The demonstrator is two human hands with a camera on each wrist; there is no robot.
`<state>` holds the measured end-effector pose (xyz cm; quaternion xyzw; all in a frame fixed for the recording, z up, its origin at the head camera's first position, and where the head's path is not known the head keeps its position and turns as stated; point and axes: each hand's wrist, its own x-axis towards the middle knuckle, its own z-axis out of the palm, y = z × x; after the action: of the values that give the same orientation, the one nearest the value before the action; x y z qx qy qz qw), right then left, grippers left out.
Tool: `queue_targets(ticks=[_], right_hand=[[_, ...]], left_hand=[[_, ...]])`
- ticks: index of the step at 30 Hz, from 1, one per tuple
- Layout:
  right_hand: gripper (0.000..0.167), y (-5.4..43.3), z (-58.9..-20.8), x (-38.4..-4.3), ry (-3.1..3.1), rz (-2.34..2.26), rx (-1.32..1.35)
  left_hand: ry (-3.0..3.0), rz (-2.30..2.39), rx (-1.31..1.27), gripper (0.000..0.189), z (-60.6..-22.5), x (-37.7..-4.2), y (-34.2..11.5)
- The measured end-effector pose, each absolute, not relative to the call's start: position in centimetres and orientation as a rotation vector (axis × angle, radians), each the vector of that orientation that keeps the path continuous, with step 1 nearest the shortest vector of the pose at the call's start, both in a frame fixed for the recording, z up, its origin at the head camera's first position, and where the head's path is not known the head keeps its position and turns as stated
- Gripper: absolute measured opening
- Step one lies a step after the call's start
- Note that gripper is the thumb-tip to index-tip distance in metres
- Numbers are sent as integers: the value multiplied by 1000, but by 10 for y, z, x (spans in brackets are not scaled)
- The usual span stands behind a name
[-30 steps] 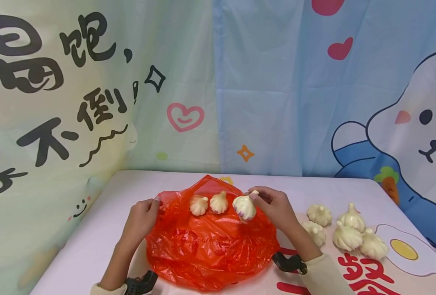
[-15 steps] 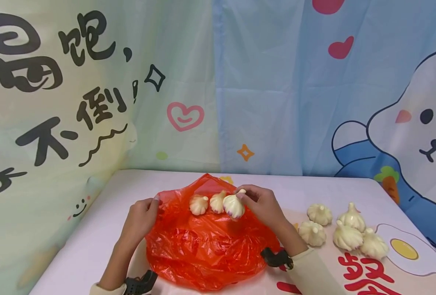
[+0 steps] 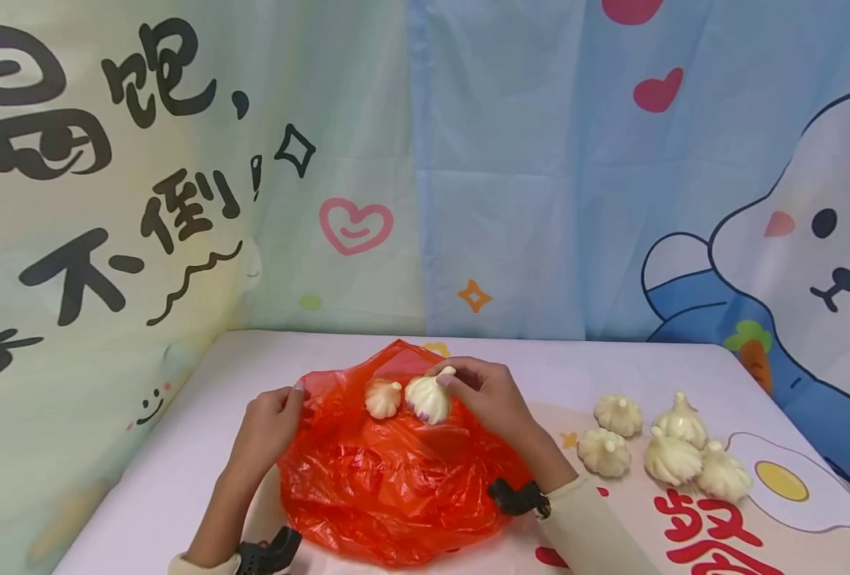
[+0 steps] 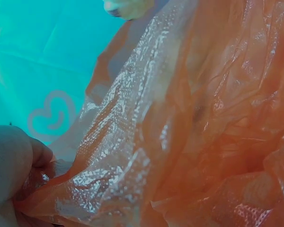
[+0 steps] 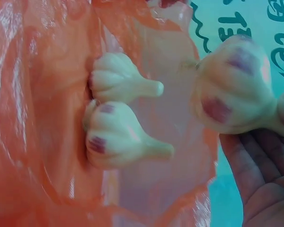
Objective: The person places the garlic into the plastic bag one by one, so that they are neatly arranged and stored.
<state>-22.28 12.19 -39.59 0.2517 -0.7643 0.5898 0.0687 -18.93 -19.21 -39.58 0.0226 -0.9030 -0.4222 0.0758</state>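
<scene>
A red plastic bag (image 3: 396,495) lies spread on the table, and my left hand (image 3: 270,419) pinches its left edge. In the left wrist view the fingers (image 4: 38,156) grip the thin film. My right hand (image 3: 486,395) holds a garlic bulb (image 3: 428,399) by its stem above the bag. Another garlic bulb (image 3: 383,398) rests on the bag, just left of the held one. The right wrist view shows two bulbs on the film, the nearer garlic bulb (image 5: 118,137) with purple patches; from the head, the held bulb hides one of them.
Several garlic bulbs stand in a group on the right of the table, among them a garlic bulb (image 3: 605,453) nearest the bag. A printed mat (image 3: 612,511) lies beneath them. Behind the table (image 3: 540,359) hangs a patterned curtain (image 3: 497,176).
My right hand has carried the held garlic bulb leftward over the bag, and it now covers one of the two bulbs there. My left hand keeps its hold on the bag's edge.
</scene>
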Motion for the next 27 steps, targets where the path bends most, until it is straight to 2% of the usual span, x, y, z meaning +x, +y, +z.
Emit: queue_targets(ticks=[9, 27], right_hand=[[19, 93, -404, -229, -2344, 1804, 853], [19, 54, -434, -242, -2478, 1781, 775]], left_hand=[[-2704, -1299, 85, 47, -395, -187, -196], [-2701, -1316, 102, 45, -395, -189, -195]])
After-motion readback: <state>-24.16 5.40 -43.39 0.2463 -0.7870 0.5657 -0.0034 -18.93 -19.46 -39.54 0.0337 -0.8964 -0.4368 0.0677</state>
